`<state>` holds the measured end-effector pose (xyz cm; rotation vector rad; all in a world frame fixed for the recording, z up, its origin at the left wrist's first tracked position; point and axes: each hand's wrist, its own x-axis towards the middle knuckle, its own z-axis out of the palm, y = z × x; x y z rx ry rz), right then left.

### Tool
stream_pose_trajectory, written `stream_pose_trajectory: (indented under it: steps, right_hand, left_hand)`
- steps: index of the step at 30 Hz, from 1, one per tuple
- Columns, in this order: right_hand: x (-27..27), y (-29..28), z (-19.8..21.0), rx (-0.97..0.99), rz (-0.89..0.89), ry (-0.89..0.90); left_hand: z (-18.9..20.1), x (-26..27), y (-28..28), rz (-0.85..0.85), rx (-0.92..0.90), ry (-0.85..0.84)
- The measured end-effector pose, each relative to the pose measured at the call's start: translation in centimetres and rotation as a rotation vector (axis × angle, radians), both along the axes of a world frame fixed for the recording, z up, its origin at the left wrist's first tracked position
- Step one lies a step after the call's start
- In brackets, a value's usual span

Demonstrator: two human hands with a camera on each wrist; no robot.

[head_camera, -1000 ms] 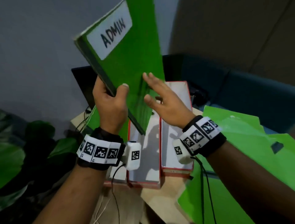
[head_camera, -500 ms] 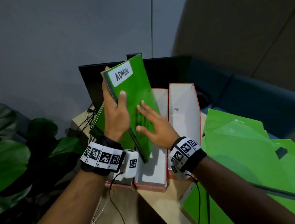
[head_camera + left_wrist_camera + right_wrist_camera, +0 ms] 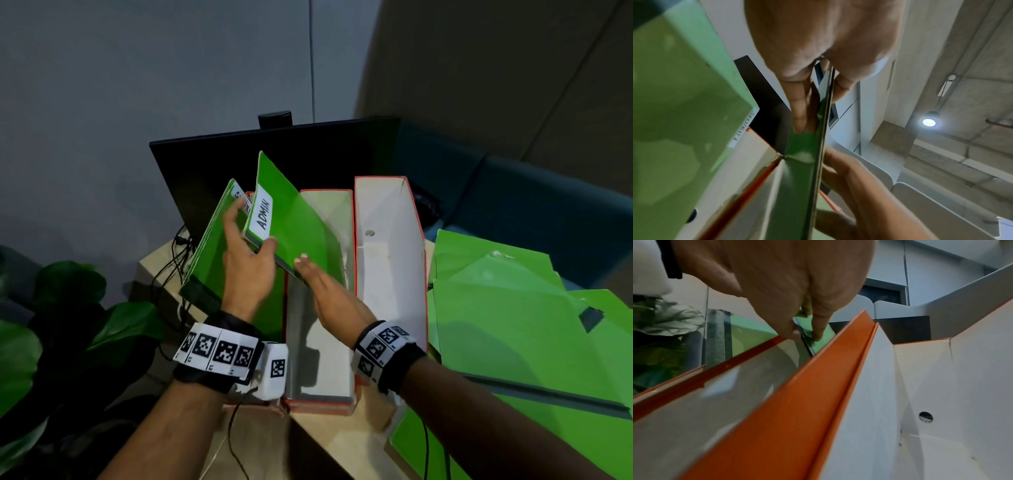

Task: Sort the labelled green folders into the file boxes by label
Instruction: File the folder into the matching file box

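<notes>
A green folder labelled ADMIN (image 3: 301, 226) hangs tilted over the middle file box (image 3: 322, 342), its far end dipping between that box's red-edged walls. My left hand (image 3: 251, 236) grips its near edge, thumb on the front and fingers behind, as the left wrist view confirms on the folder (image 3: 801, 162). My right hand (image 3: 308, 270) pinches the lower edge; in the right wrist view two fingertips (image 3: 795, 334) straddle the folder (image 3: 824, 335). A second green folder (image 3: 212, 253) stands in the left box. Nothing is in the right box (image 3: 390, 274).
A pile of loose green folders (image 3: 513, 325) lies on the table to the right. A black monitor (image 3: 274, 154) stands right behind the boxes. Cables (image 3: 171, 260) and a leafy plant (image 3: 68, 325) are at the left; the table edge (image 3: 329, 442) is near me.
The ADMIN folder has come down from high in front of my head to the boxes. Both hands moved down and away with it; the right hand went from the folder's face to its lower edge.
</notes>
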<state>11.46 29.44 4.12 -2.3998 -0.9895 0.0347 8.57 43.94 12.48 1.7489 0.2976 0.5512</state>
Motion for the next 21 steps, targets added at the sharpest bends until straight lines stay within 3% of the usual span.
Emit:
stream_pose_trajectory:
  steps: [3,10,15,18,21]
  right_hand:
    - [-0.1,-0.1,-0.2,-0.073,-0.045,0.036]
    - [-0.9,1.2,-1.3,-0.233,-0.131,0.043]
    - [-0.9,1.0,-2.6,-0.291,-0.073,-0.260]
    - [-0.7,0.7,-3.4,-0.306,-0.045,-0.347]
    - [-0.4,0.3,-2.6,-0.201,-0.023,-0.420]
  left_hand:
    - [-1.0,0.0,0.6,-0.018,0.134,0.140]
    - [-2.6,0.4,0.1,-0.014,0.293,0.276]
    - [-3.9,0.4,-0.1,0.002,0.356,0.302]
    - [-4.5,0.1,-0.1,0.028,0.503,0.302]
    - [-4.3,-0.3,-0.3,0.055,0.748,0.337]
